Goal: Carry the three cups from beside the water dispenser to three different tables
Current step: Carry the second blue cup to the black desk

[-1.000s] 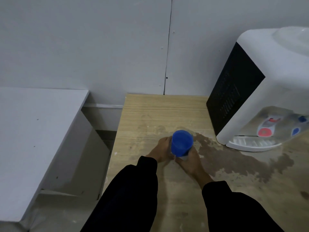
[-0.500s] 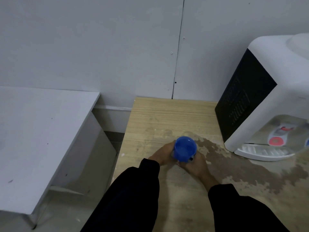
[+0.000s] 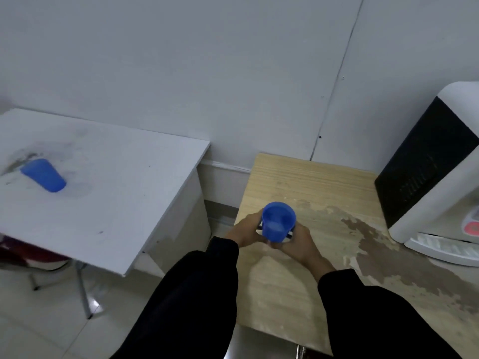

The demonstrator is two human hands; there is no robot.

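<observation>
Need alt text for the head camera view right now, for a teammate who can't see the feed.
Both hands, left hand and right hand, hold an upright blue cup above a stained wooden table, with a white water dispenser at its right. A second blue cup stands on the white table to the left.

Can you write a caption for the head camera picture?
Both hands hold a blue cup over the wooden table.

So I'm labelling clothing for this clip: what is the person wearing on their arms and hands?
Both arms are covered by long black sleeves, the left sleeve and the right sleeve, plain, with no markings visible, ending at the wrists. The left hand and right hand are bare: no gloves, and no watch or rings visible.
</observation>
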